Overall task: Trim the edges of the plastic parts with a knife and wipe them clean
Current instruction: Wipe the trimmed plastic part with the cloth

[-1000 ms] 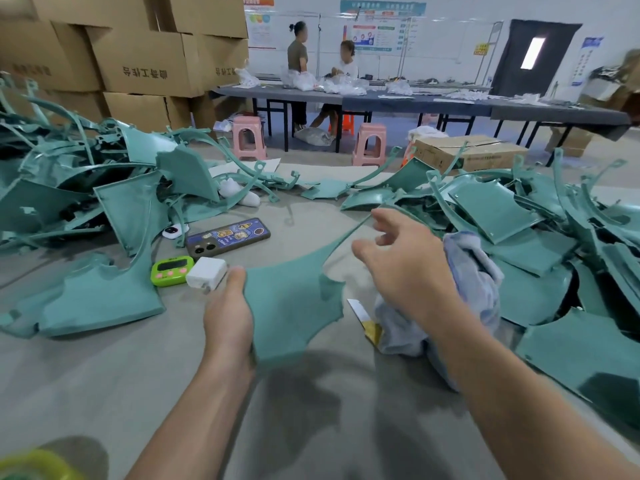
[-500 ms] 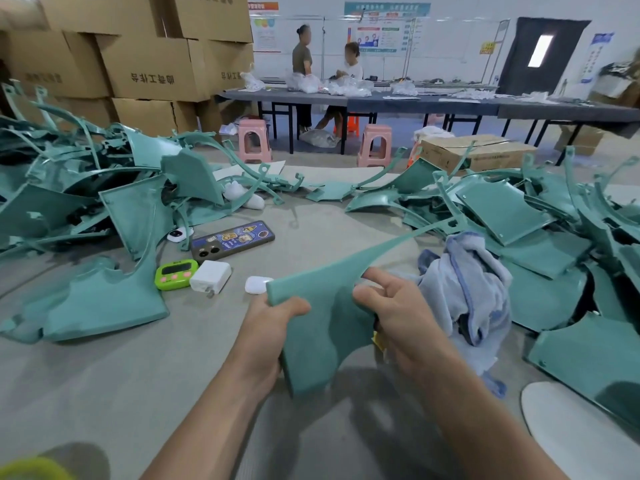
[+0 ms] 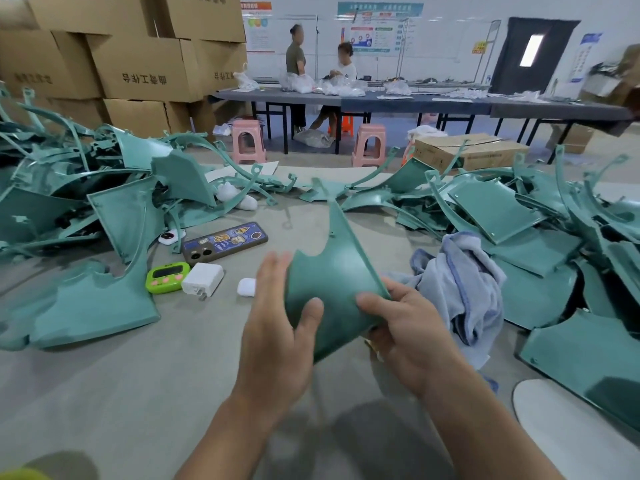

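A teal plastic part (image 3: pixel 332 271) with a long thin arm pointing away from me is held upright above the table between both hands. My left hand (image 3: pixel 277 327) grips its left edge, thumb on the near face and fingers behind. My right hand (image 3: pixel 405 327) holds its lower right edge with the thumb across the face. A small yellow object, perhaps the knife, peeks out under my right hand; I cannot tell. A crumpled blue-grey cloth (image 3: pixel 464 289) lies just right of my right hand.
Heaps of teal plastic parts lie at the left (image 3: pixel 79 202) and right (image 3: pixel 519 216). A phone (image 3: pixel 225 242), green timer (image 3: pixel 168 277), white charger (image 3: pixel 202 280) and earbud case (image 3: pixel 246 286) sit left of my hands. Cardboard boxes (image 3: pixel 138 64) and two people stand behind.
The part has been turned from lying flat and sideways to upright, its thin arm now pointing away. My right hand left the cloth and took hold of the part; both hands moved closer together.
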`<state>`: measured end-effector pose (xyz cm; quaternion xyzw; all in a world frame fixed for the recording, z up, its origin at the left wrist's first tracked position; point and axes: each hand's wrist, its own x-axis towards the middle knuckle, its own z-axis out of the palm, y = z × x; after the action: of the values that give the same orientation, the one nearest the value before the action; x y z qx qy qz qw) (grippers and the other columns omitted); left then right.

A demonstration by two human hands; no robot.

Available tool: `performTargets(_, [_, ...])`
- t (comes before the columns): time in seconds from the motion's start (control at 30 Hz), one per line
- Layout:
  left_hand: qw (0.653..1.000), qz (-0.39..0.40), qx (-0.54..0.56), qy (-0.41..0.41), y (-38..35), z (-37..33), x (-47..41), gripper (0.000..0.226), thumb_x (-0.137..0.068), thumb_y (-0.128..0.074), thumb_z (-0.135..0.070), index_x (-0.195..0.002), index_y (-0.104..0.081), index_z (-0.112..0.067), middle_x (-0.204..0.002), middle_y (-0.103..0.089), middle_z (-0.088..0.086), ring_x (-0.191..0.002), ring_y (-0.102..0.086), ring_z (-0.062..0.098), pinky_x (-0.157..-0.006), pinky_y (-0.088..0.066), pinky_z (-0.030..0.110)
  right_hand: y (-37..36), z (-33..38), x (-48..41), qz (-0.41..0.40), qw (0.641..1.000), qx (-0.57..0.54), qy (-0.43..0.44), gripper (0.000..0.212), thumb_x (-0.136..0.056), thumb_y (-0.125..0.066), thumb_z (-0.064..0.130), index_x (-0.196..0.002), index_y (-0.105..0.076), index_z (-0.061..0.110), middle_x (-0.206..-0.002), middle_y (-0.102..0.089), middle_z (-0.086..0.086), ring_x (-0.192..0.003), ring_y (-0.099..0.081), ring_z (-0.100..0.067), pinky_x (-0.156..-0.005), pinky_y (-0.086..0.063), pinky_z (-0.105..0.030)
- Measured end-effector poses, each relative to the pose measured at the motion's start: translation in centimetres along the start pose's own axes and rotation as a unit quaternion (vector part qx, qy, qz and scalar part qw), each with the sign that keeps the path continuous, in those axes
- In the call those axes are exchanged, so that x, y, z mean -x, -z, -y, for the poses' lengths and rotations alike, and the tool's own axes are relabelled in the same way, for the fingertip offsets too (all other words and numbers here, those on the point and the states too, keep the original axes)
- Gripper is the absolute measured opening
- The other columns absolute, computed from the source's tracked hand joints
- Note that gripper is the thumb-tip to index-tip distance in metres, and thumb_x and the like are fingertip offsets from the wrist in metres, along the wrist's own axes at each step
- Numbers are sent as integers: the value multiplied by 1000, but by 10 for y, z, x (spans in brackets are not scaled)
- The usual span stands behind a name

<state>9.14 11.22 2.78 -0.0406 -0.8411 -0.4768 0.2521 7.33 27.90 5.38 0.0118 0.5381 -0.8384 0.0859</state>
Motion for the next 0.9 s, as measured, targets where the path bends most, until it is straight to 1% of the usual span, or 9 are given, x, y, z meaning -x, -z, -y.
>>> performTargets(0.07, [996, 23, 38, 80, 4, 3, -5, 74, -85, -76, -37, -150, -41, -34, -147, -52, -19, -133, -50, 2, -113, -37, 25, 6, 1, -2, -3, 1000, 1, -24, 19, -90, -59, -9, -101, -74, -3, -102, -75, -24, -80, -72, -29, -68, -61, -32])
performTargets(0.17, [964, 37, 208, 161, 0, 5, -6, 59, -78, -78, -30, -134, -59, -30, -110, -76, -13, -102, -72, 11, -90, -58, 38, 11, 0, -2, -2, 999, 2, -49, 16, -89, -61, -9, -96, -74, -4, -92, -77, -19, -70, -74, -23, -57, -58, -27])
performTargets(0.33, [923, 10, 319, 213, -9, 7, -10, 39, -96, -67, -8, -132, -62, -21, -110, -77, -3, -102, -74, 19, -89, -58, 39, 11, -3, 0, 15, 994, 101, -34, 13, -89, -64, -8, -94, -75, -3, -88, -77, -17, -68, -74, -19, -55, -55, -23])
performTargets(0.5, [937, -2, 292, 190, -8, 9, -10, 21, -102, -58, -18, -117, -68, -29, -106, -77, -8, -98, -74, 13, -83, -58, 32, 6, -4, 3, -10, 991, 136, 8, 30, -99, -63, 12, -74, -79, 4, -79, -77, -18, -58, -71, -16, -48, -52, -20])
performTargets(0.6, [947, -56, 258, 185, -10, 8, -11, 23, -104, -52, -25, -100, -74, -29, -94, -78, -9, -88, -73, 9, -76, -53, 31, 0, -11, 3, -31, 991, 125, 22, 35, -101, -60, 21, -78, -76, 0, -81, -76, -16, -65, -69, -18, -55, -55, -24])
performTargets(0.67, [929, -64, 299, 208, -9, 8, -14, 25, -102, -54, -26, -89, -75, -27, -88, -77, -7, -82, -71, 11, -72, -54, 30, -4, -17, -1, -48, 994, 99, 26, 31, -102, -59, 21, -84, -71, 0, -83, -72, -16, -74, -65, -22, -60, -57, -29])
performTargets(0.73, [890, 18, 404, 210, -6, 11, -16, 13, -94, -64, -22, -99, -75, -25, -99, -77, -2, -92, -73, 17, -76, -59, 32, -7, -21, -3, -62, 996, 53, 36, 32, -103, -57, 19, -80, -73, 4, -89, -74, -17, -79, -67, -25, -66, -59, -33])
performTargets(0.8, [861, 122, 449, 206, -5, 13, -13, 35, -86, -72, -13, -121, -69, -14, -117, -75, 8, -107, -72, 28, -86, -60, 37, -8, -22, -5, -68, 996, 23, 43, 35, -104, -55, 19, -81, -77, 4, -93, -76, -21, -80, -70, -25, -69, -60, -35])
performTargets(0.9, [897, 104, 370, 220, -9, 16, -11, 30, -86, -71, 0, -114, -73, -11, -111, -77, 7, -105, -73, 29, -80, -59, 32, -4, -17, -6, -106, 990, 67, 58, 43, -105, -54, 29, -75, -77, 8, -71, -74, -9, -60, -66, -15, -51, -52, -23])
